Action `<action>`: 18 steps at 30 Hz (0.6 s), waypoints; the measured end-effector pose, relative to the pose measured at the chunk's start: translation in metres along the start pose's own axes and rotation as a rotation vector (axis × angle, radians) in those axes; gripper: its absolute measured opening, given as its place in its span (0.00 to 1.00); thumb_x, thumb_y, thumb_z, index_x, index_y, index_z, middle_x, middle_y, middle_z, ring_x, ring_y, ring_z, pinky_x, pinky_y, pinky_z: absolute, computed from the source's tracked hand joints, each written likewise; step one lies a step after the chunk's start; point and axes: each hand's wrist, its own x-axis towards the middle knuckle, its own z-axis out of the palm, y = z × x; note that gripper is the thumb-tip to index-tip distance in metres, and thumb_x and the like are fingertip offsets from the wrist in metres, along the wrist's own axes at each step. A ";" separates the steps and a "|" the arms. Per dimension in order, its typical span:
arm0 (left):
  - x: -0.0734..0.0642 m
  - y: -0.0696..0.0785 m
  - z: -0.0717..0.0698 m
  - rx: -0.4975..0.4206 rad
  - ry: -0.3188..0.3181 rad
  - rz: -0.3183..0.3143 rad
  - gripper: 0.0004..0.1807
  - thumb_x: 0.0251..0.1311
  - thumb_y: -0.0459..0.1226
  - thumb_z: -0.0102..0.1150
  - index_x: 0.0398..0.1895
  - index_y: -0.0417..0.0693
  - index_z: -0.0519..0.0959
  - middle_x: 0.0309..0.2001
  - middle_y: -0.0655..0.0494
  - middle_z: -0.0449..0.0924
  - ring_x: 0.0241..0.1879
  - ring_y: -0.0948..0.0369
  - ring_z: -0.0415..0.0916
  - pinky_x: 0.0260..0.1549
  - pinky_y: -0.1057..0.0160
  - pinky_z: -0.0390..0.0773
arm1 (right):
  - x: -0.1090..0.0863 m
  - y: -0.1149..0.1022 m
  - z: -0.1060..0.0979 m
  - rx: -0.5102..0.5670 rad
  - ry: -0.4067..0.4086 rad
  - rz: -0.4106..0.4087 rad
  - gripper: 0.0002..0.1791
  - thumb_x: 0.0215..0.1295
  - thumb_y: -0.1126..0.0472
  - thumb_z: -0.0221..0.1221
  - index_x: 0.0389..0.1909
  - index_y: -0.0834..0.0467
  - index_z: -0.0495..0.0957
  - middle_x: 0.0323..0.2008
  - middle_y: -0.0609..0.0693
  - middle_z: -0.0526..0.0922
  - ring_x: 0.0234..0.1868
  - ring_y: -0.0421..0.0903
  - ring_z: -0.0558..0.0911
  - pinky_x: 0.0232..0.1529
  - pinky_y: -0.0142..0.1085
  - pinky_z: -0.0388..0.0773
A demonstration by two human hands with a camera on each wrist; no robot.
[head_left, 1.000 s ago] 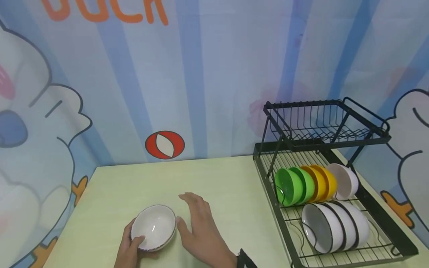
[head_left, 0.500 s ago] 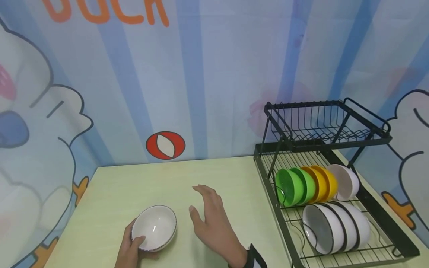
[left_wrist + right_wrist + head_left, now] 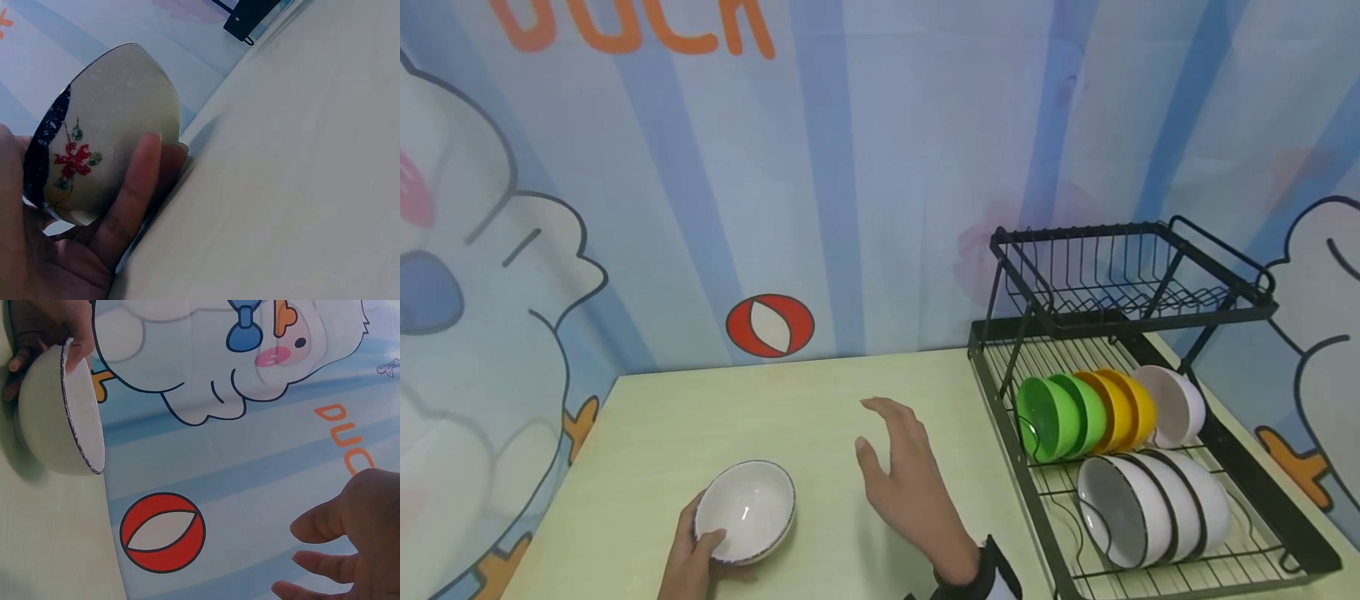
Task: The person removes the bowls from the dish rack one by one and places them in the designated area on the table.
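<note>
A white bowl (image 3: 748,508) with a thin dark rim is in the left hand (image 3: 691,550), tilted over the near left part of the table. The thumb hooks over its rim while the fingers support it from below. In the left wrist view the bowl's outside (image 3: 112,119) shows a red flower and a dark blue band. My right hand (image 3: 906,479) hovers to the right of the bowl, apart from it, fingers and thumb spread and holding nothing. The right wrist view shows the same right hand (image 3: 350,544) with the bowl (image 3: 50,412) farther off.
A black two-tier dish rack (image 3: 1018,492) stands on the right of the pale table (image 3: 700,408). Its lower tier holds green bowls (image 3: 1045,421), yellow bowls (image 3: 1120,408), a white bowl (image 3: 1172,408) and dark-rimmed white bowls (image 3: 1123,512). A cartoon-printed backdrop (image 3: 895,167) hangs behind.
My right hand has moved away from the bowl's right rim, rightward and slightly farther forward. The left hand and bowl have stayed in place.
</note>
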 end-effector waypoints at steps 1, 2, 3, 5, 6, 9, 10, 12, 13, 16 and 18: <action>0.000 -0.001 0.000 -0.015 0.000 0.002 0.38 0.68 0.30 0.33 0.78 0.40 0.33 0.75 0.26 0.41 0.53 0.35 0.80 0.46 0.54 0.88 | 0.001 0.000 -0.002 0.003 0.005 0.009 0.23 0.72 0.61 0.53 0.67 0.54 0.68 0.70 0.56 0.67 0.74 0.56 0.63 0.71 0.61 0.64; 0.001 -0.002 0.000 -0.032 0.003 0.007 0.38 0.68 0.30 0.33 0.78 0.40 0.33 0.75 0.25 0.41 0.50 0.36 0.82 0.42 0.55 0.89 | 0.001 0.001 -0.004 0.003 0.009 0.015 0.23 0.72 0.61 0.53 0.67 0.53 0.68 0.70 0.56 0.67 0.74 0.56 0.63 0.71 0.61 0.63; 0.001 -0.003 0.000 -0.033 0.004 0.014 0.38 0.68 0.30 0.33 0.78 0.40 0.34 0.75 0.25 0.41 0.50 0.36 0.82 0.41 0.56 0.89 | 0.002 0.002 -0.005 0.003 0.012 0.020 0.23 0.73 0.61 0.53 0.67 0.53 0.68 0.70 0.55 0.67 0.74 0.56 0.63 0.71 0.61 0.63; 0.002 -0.005 0.000 -0.037 0.020 0.033 0.37 0.68 0.29 0.33 0.78 0.39 0.35 0.73 0.24 0.42 0.48 0.37 0.83 0.38 0.53 0.89 | 0.002 0.003 -0.008 0.003 0.019 0.027 0.23 0.73 0.61 0.53 0.67 0.53 0.68 0.70 0.55 0.67 0.74 0.56 0.63 0.71 0.61 0.64; 0.002 -0.007 0.000 -0.035 0.023 0.038 0.37 0.67 0.30 0.33 0.78 0.39 0.35 0.73 0.24 0.42 0.48 0.36 0.83 0.39 0.52 0.89 | 0.002 0.003 -0.010 0.003 0.023 0.025 0.23 0.73 0.61 0.53 0.67 0.52 0.68 0.70 0.55 0.67 0.74 0.56 0.63 0.71 0.61 0.64; 0.003 -0.007 0.000 0.006 0.030 0.030 0.37 0.68 0.31 0.34 0.78 0.38 0.36 0.74 0.26 0.42 0.58 0.31 0.75 0.54 0.46 0.83 | 0.004 0.005 -0.014 0.001 0.033 0.024 0.23 0.73 0.61 0.54 0.67 0.52 0.68 0.70 0.55 0.67 0.73 0.56 0.63 0.70 0.61 0.64; 0.002 -0.006 0.001 0.016 0.031 0.024 0.37 0.68 0.32 0.34 0.78 0.39 0.36 0.75 0.26 0.42 0.61 0.30 0.71 0.59 0.44 0.80 | 0.004 0.005 -0.016 0.000 0.037 0.025 0.23 0.73 0.61 0.54 0.68 0.52 0.68 0.70 0.55 0.67 0.73 0.56 0.63 0.70 0.61 0.64; 0.002 -0.004 0.001 0.035 0.022 0.000 0.38 0.68 0.33 0.35 0.79 0.40 0.35 0.77 0.29 0.40 0.67 0.30 0.63 0.69 0.41 0.68 | 0.005 0.006 -0.020 -0.004 0.048 0.031 0.24 0.72 0.61 0.54 0.68 0.52 0.68 0.70 0.56 0.67 0.73 0.56 0.64 0.71 0.61 0.64; 0.002 -0.003 0.001 0.043 0.021 -0.010 0.39 0.69 0.33 0.36 0.79 0.41 0.35 0.77 0.30 0.40 0.69 0.30 0.59 0.73 0.40 0.62 | 0.006 0.007 -0.023 -0.007 0.054 0.036 0.24 0.72 0.61 0.54 0.68 0.53 0.68 0.70 0.56 0.67 0.74 0.56 0.63 0.71 0.61 0.64; 0.002 -0.001 0.000 0.044 0.019 -0.019 0.39 0.69 0.33 0.36 0.79 0.42 0.34 0.78 0.32 0.38 0.73 0.31 0.50 0.76 0.38 0.52 | 0.007 0.010 -0.031 -0.020 0.078 0.049 0.24 0.73 0.60 0.54 0.68 0.53 0.67 0.70 0.57 0.67 0.74 0.57 0.64 0.71 0.61 0.64; 0.001 -0.001 -0.001 0.041 0.017 -0.014 0.39 0.69 0.32 0.37 0.79 0.42 0.34 0.79 0.32 0.37 0.74 0.31 0.47 0.76 0.37 0.49 | 0.008 0.011 -0.037 -0.027 0.096 0.057 0.24 0.73 0.60 0.54 0.68 0.54 0.67 0.69 0.57 0.67 0.74 0.57 0.64 0.71 0.61 0.64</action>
